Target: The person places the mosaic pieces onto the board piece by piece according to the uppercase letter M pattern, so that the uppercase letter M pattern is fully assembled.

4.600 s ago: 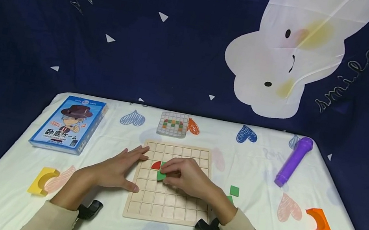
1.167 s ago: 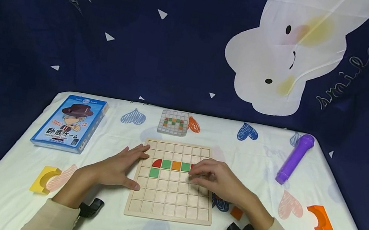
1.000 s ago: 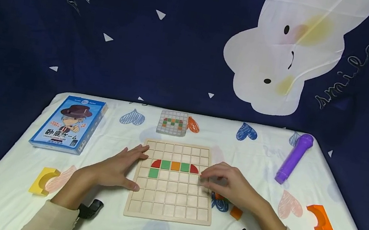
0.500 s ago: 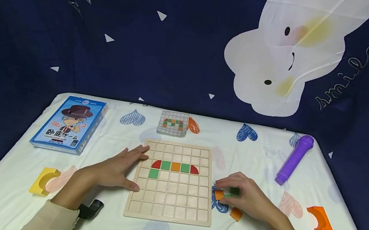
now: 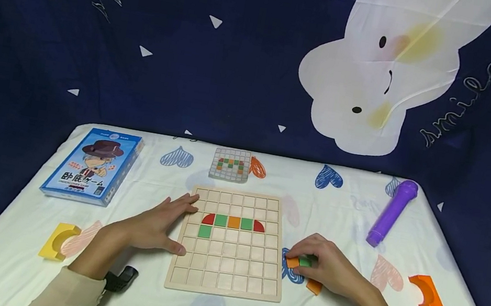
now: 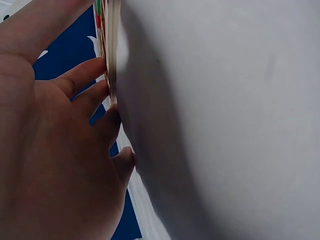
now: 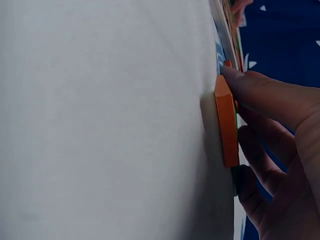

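My left hand [image 5: 149, 226] lies spread along the left edge of the square wooden grid board [image 5: 222, 291], with fingertips and thumb on its rim. On the board sits a row of tiles: a red quarter-round [image 5: 208, 219], green, an orange tile [image 5: 233, 222], green, and another red quarter-round [image 5: 258, 226]. A green tile [image 5: 204, 231] sits below the left end. My right hand [image 5: 328, 266] is low over loose tiles right of the board, thumb and forefinger around an orange tile [image 5: 292, 262] and a green tile [image 5: 305, 262]; I cannot tell whether it pinches one.
Another orange tile [image 5: 314, 287] lies below my right hand. Behind the board is a small pattern card [image 5: 230, 165]. A blue game box [image 5: 91, 164] stands at left, a purple microphone-shaped tube [image 5: 391, 212] at right. Yellow [image 5: 58, 241] and orange [image 5: 427, 293] arched blocks flank the sides.
Green, orange and red tiles have joined the board. My right hand has left the row, moved right to the loose tiles and nudged an orange one slightly. My left hand keeps its place.
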Available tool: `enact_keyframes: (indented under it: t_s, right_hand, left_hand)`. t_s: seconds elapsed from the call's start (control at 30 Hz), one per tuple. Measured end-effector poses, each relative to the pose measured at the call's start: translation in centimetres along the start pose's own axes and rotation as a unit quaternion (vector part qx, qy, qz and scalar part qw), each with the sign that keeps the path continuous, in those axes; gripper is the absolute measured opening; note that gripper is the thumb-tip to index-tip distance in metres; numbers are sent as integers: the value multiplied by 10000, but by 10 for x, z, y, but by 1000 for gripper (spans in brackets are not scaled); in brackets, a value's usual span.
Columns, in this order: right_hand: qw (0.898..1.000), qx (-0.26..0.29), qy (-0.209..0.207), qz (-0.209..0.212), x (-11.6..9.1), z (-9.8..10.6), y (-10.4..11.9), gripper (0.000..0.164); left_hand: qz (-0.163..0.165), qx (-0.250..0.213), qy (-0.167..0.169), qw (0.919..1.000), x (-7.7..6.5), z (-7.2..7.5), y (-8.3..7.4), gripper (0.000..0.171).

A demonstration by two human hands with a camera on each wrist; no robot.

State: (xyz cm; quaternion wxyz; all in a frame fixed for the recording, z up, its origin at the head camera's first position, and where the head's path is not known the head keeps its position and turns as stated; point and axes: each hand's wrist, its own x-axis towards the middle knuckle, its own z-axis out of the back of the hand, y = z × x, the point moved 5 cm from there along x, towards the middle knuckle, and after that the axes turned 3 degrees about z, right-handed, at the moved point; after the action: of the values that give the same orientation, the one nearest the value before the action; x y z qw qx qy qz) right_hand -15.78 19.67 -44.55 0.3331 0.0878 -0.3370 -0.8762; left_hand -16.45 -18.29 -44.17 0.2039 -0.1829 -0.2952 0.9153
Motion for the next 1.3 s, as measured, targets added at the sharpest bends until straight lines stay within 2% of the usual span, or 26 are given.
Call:
enact_keyframes:
  t_s: [0.37,0.6,0.73,1.1,1.3]
  right_hand:
    - [9998,-157,-24,-148,4,8,6,24]
    - [9991,378,-170,-59,12,11,12,19]
    - [9979,616,-204,67,20,8,18,19]
    - [9978,646,-95,61,41,0,32,20]
    - [9973,716,61,173,55,-13,40,20]
  left_hand:
    - [18,9,-7,10000,0,-1,0,95]
    - [85,-53,31,9999,0,-1,-1,96]
    - [72,-45,12,10000,-1,-1,-1,96]
    - [-24,79,-21,10000,-1,0,1,93]
    - [23,57,12,10000,0,0,0,93]
